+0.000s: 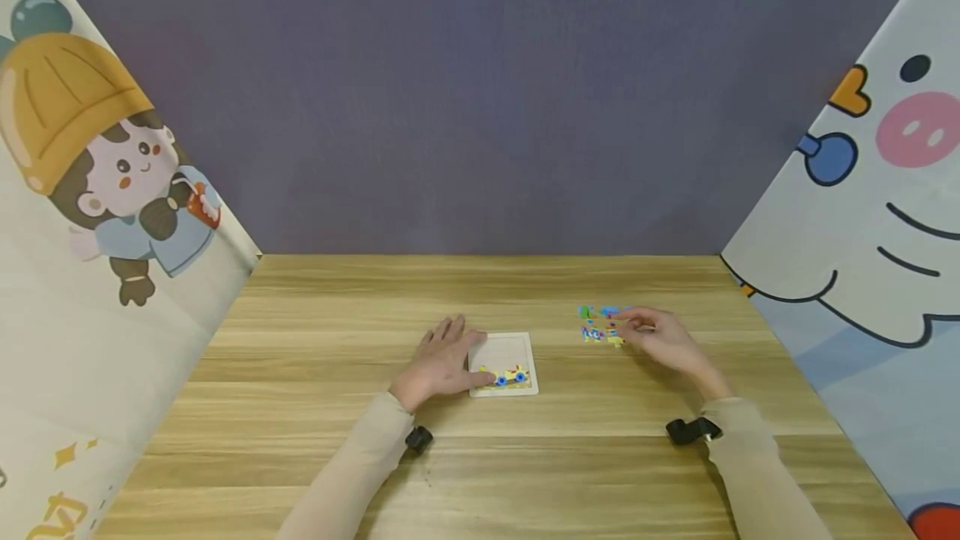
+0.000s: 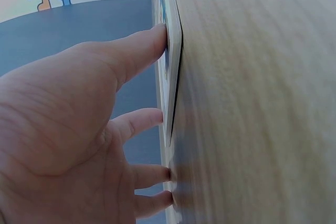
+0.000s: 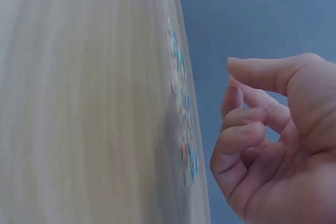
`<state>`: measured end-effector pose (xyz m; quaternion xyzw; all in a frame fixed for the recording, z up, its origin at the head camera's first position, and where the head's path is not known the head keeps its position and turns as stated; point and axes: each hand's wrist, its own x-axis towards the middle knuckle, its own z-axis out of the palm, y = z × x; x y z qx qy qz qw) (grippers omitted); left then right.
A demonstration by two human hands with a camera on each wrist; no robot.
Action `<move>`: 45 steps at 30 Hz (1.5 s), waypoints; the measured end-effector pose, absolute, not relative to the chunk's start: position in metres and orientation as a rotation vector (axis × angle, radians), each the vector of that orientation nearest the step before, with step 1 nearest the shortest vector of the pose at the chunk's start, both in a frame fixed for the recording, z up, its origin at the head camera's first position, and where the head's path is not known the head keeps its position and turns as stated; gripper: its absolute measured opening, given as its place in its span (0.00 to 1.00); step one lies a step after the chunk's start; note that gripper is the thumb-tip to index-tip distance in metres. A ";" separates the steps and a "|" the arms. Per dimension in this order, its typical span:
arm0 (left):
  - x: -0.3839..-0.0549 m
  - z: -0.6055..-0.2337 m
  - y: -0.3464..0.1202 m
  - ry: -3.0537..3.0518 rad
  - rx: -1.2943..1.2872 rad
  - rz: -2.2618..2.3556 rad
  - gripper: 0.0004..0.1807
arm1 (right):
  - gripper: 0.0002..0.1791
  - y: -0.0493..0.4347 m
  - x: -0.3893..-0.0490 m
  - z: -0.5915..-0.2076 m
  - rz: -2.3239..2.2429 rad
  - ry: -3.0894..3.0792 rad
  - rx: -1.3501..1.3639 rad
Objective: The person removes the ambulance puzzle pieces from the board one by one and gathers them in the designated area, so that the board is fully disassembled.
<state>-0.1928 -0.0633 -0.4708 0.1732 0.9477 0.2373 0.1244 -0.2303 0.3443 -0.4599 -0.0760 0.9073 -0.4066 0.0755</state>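
Observation:
A small white puzzle tray (image 1: pixel 504 348) lies flat on the table. Along its near edge sits a row of fitted puzzle pieces (image 1: pixel 517 377), showing a yellow vehicle with blue wheels. My left hand (image 1: pixel 442 363) is spread at the tray's left side; its thumb (image 2: pixel 149 43) rests on the fitted pieces and some fingers touch the table. Loose colourful puzzle pieces (image 1: pixel 592 333) lie to the right of the tray. Over their right side hovers my right hand (image 1: pixel 663 344), thumb and forefinger apart, the other fingers loosely curled. No piece shows between its fingertips in the right wrist view.
The wooden table (image 1: pixel 315 407) ends at a dark wall (image 1: pixel 480 107) behind. Printed cartoon panels stand at the left (image 1: pixel 75 340) and right (image 1: pixel 847 207) sides. Each sleeve has a black wrist camera (image 1: pixel 420 440) on it.

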 end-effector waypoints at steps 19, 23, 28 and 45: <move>-0.193 -0.473 -0.062 2.766 0.499 0.680 0.43 | 0.21 0.277 -0.224 -0.466 -1.314 2.504 -0.416; -0.192 -0.471 -0.062 2.759 0.488 0.680 0.42 | 0.20 0.262 -0.221 -0.466 -1.312 2.449 -0.462; -0.192 -0.470 -0.061 2.755 0.489 0.676 0.43 | 0.19 0.241 -0.216 -0.467 -1.344 2.394 -0.521; -0.192 -0.470 -0.061 2.763 0.499 0.659 0.42 | 0.19 0.172 -0.204 -0.472 -1.164 2.399 -0.730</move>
